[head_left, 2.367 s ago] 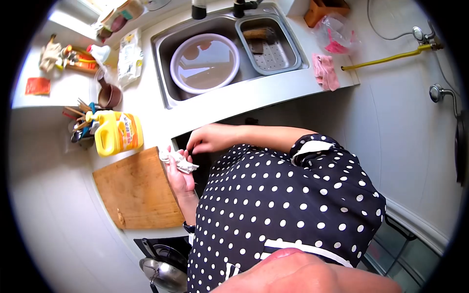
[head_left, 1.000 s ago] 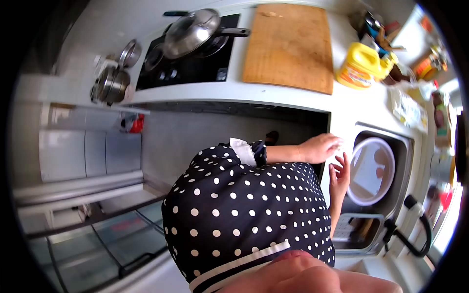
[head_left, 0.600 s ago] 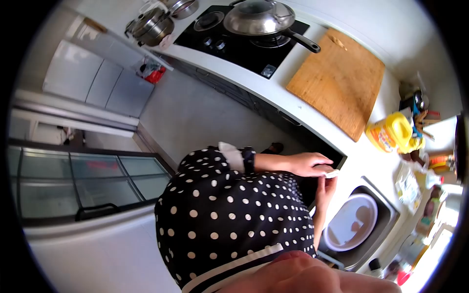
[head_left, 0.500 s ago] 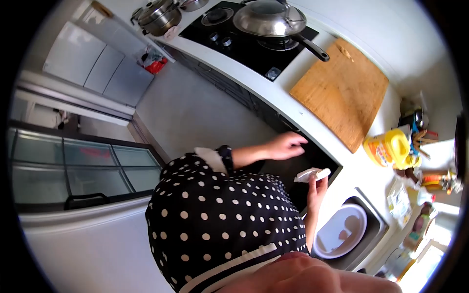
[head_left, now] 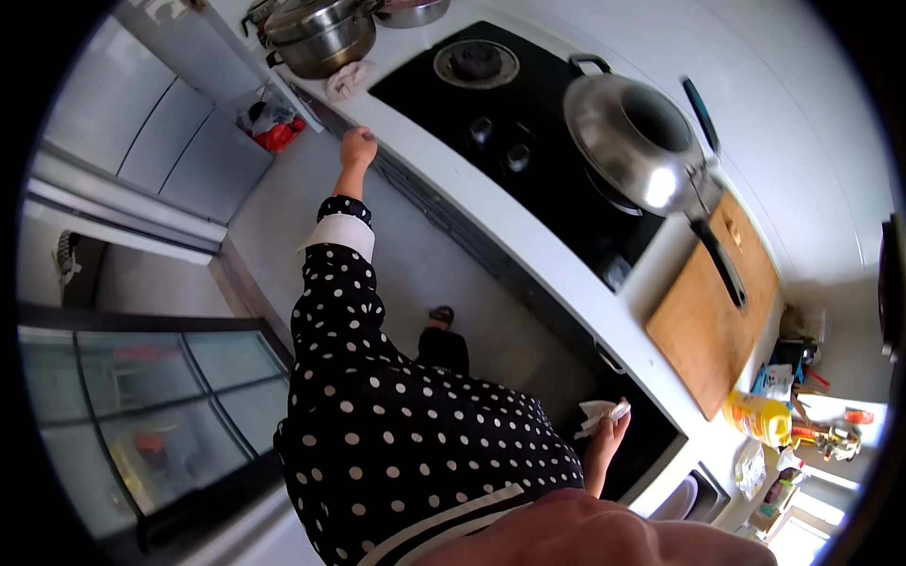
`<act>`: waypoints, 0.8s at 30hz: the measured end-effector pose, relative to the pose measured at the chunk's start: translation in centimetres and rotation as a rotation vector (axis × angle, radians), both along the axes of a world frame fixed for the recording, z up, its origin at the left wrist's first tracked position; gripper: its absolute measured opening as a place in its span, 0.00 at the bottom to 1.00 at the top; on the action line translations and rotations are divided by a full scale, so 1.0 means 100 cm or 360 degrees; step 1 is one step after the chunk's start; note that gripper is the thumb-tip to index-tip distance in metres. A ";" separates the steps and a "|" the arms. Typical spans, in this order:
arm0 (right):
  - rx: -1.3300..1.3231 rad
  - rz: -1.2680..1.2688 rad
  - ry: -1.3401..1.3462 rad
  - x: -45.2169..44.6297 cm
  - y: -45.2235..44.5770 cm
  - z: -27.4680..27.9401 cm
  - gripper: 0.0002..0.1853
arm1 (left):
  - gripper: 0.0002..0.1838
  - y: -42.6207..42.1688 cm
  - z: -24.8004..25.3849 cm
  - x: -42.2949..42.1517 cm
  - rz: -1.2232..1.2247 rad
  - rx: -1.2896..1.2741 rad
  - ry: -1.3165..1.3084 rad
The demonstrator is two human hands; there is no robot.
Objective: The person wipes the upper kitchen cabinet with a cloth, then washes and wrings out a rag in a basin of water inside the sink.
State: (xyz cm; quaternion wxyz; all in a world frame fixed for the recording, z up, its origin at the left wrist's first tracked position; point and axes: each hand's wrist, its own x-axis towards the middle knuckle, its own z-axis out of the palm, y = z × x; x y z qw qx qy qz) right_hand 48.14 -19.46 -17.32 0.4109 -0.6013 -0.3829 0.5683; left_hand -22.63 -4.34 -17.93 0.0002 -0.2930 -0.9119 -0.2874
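My left hand (head_left: 359,148) is stretched far out to the left at the counter's front edge, by the top of the dark cabinet fronts (head_left: 444,217). Its fingers are curled in; whether they hook onto anything is hidden. In my right hand (head_left: 609,438), low at the right beside the counter, a crumpled white tissue-like piece (head_left: 596,411) is pinched between the fingers. One loose end of it sticks out to the left. A crumpled pale cloth (head_left: 349,80) lies on the counter just above my left hand, beside a steel pot (head_left: 321,38).
A lidded steel pan (head_left: 628,141) sits on the black hob (head_left: 472,123), its handle reaching over a wooden board (head_left: 708,321). Beyond stand a yellow container (head_left: 758,418) and the sink (head_left: 713,495). A glass-paned door (head_left: 160,396) is at left; grey floor (head_left: 406,274) lies below.
My left hand has swung from near my right hand out to the far left end of the counter. My view has turned leftward. My right hand still holds the white piece.
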 end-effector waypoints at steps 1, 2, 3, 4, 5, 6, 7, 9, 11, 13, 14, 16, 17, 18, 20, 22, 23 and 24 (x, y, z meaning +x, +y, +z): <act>-0.0081 -0.0052 -0.0017 -0.027 0.004 -0.005 0.28 | 0.14 0.012 0.000 -0.028 0.0037 -0.0076 -0.0073; -0.0167 -0.0102 -0.0040 -0.046 0.007 -0.009 0.28 | 0.17 0.025 -0.003 -0.059 0.0062 -0.0143 -0.0192; -0.0239 -0.0080 -0.0033 -0.072 0.013 -0.006 0.26 | 0.18 0.036 -0.009 -0.086 0.0046 -0.0165 -0.0090; -0.0297 -0.0001 -0.0029 -0.090 0.019 -0.002 0.25 | 0.19 0.046 -0.014 -0.105 0.0028 -0.0187 0.0019; -0.0351 0.0069 -0.0026 -0.109 0.024 0.001 0.25 | 0.20 0.058 -0.020 -0.127 0.0001 -0.0205 0.0126; -0.0361 0.0109 -0.0040 -0.125 0.030 0.004 0.25 | 0.25 0.072 -0.033 -0.155 -0.0066 -0.0359 0.0205; -0.0370 0.0145 -0.0051 -0.137 0.035 0.008 0.24 | 0.26 0.081 -0.047 -0.180 -0.0075 -0.0354 0.0328; -0.0387 0.0118 -0.0051 -0.151 0.038 0.008 0.24 | 0.28 0.104 -0.073 -0.216 -0.0101 -0.0331 0.0579; -0.0434 0.0082 -0.0102 -0.153 0.037 0.005 0.24 | 0.30 0.115 -0.072 -0.223 -0.0001 -0.0549 0.0504; -0.0481 0.0042 -0.0142 -0.161 0.035 0.005 0.23 | 0.25 0.114 -0.076 -0.224 0.0007 -0.0364 0.0532; -0.0515 0.0030 -0.0161 -0.161 0.032 0.006 0.23 | 0.23 0.112 -0.076 -0.238 -0.0023 -0.0340 0.0386; -0.0512 0.0045 -0.0123 -0.156 0.027 0.005 0.22 | 0.21 0.103 -0.059 -0.236 0.0034 -0.0067 0.0095; -0.0497 0.0049 -0.0078 -0.156 0.026 0.008 0.21 | 0.20 0.093 -0.041 -0.225 0.0108 0.0182 -0.0052; -0.0510 0.0022 -0.0046 -0.155 0.025 0.014 0.19 | 0.23 0.081 -0.018 -0.203 0.0084 0.0897 -0.0698; -0.0496 -0.0075 0.0002 -0.139 0.014 0.015 0.17 | 0.22 0.046 0.043 -0.134 -0.0040 0.1407 -0.1374; -0.0494 -0.0196 0.0089 -0.121 -0.002 0.023 0.13 | 0.22 0.006 0.095 -0.049 -0.0322 0.1266 -0.1775; -0.0471 -0.0298 0.0140 -0.117 -0.007 0.032 0.10 | 0.23 -0.010 0.111 -0.001 -0.0411 0.1309 -0.1971; -0.0439 -0.0319 0.0150 -0.102 -0.016 0.027 0.10 | 0.24 -0.022 0.122 0.046 -0.0516 0.1332 -0.2185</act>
